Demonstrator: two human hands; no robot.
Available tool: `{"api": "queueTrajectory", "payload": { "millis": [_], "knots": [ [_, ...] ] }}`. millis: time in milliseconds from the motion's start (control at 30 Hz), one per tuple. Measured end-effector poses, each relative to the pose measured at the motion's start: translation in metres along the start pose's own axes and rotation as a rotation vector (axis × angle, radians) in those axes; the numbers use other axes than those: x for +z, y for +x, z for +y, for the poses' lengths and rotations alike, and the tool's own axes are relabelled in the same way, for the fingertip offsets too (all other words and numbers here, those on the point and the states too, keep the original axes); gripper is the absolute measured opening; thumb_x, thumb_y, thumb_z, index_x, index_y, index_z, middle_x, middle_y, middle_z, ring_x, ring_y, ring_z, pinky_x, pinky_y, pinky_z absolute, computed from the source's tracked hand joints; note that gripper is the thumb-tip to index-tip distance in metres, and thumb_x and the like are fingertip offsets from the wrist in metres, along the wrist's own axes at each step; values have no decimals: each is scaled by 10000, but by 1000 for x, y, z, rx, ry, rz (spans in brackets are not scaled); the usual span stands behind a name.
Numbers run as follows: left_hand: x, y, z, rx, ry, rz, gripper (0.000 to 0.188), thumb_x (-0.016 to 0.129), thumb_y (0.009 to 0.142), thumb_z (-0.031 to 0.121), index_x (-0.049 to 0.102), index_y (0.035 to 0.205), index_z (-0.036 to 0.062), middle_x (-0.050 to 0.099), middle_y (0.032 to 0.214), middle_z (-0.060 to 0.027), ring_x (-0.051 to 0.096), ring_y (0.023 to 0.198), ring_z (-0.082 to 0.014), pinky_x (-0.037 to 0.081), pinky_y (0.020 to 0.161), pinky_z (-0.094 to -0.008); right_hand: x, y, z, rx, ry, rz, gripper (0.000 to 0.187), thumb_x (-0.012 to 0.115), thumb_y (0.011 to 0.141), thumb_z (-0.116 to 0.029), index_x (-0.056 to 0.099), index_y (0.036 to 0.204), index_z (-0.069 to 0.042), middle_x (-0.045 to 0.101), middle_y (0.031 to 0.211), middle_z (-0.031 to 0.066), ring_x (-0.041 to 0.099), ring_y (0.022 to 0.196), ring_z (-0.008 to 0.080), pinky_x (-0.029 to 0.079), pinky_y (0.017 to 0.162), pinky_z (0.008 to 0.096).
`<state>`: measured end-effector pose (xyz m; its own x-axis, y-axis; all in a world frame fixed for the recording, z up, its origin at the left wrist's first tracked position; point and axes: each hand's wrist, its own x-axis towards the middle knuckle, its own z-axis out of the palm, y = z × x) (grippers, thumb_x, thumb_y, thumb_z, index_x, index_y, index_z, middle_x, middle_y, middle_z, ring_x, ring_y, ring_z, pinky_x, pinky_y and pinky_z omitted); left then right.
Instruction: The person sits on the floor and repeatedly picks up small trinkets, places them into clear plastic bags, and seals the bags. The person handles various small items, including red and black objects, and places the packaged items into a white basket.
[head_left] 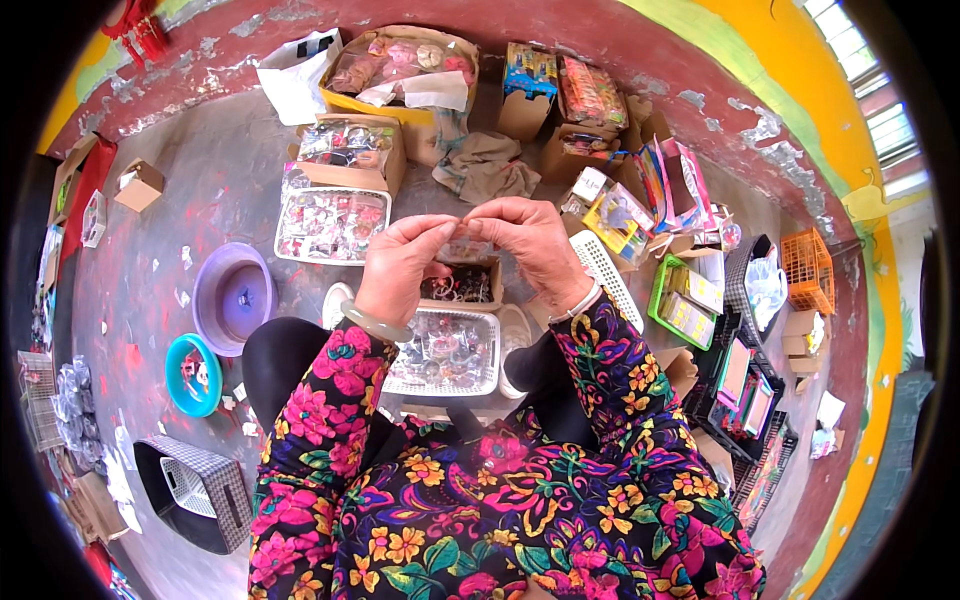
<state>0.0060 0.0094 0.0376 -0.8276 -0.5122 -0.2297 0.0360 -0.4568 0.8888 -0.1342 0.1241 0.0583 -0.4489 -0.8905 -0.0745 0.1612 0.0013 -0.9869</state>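
A small clear bag (462, 237) is held up in the air between the two hands. It is pinched at its top edge. The left hand (400, 265) is closed on the left end of that edge, with the thumb and first finger pressed together. The right hand (530, 245) is closed on the right end in the same way. The fingertips of both hands are almost touching in the middle.

The top edge of the bag is stretched from side to side, from one hand to the other. The rest of the bag hangs down below the fingers. It is see-through, so what is inside cannot be told.

Neither hand is nearer to the bag than the other, because both are already on it. A pale green bangle (372, 322) is worn on the left wrist, and a thin silver one (577, 303) on the right wrist.

Right under the hands, a small cardboard box (463, 283) with dark little things in it is seen. Just below that, nearer to the person, a white basket (445, 352) full of shiny wrapped bits is set between the knees. So the bag is held straight above the box and a little past the basket.

Farther off to the left, a purple bowl (234, 297) and a blue bowl (193, 374) are left on the floor, well apart from the hands.
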Motion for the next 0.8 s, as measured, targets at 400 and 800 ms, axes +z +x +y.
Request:
{"api": "queueTrajectory", "payload": {
  "millis": [400, 800],
  "knots": [
    [-3, -2, 3, -60, -211, -186, 232, 489, 915, 125, 554, 1069, -36, 610, 1039, -165, 617, 942, -231, 524, 798, -312, -7, -4, 2, -16, 14, -6, 197, 571, 818, -53, 660, 988, -7, 628, 817, -9, 531, 718, 48, 418, 624, 188],
    [-9, -3, 11, -163, -402, -276, 290, 426, 911, 113, 511, 1087, -102, 570, 1094, -233, 579, 1024, -298, 490, 873, -360, -11, -6, 6, -66, 10, -72, 152, 551, 803, -25, 675, 886, 3, 627, 803, 7, 534, 716, 62, 422, 634, 197]
  ]
}}
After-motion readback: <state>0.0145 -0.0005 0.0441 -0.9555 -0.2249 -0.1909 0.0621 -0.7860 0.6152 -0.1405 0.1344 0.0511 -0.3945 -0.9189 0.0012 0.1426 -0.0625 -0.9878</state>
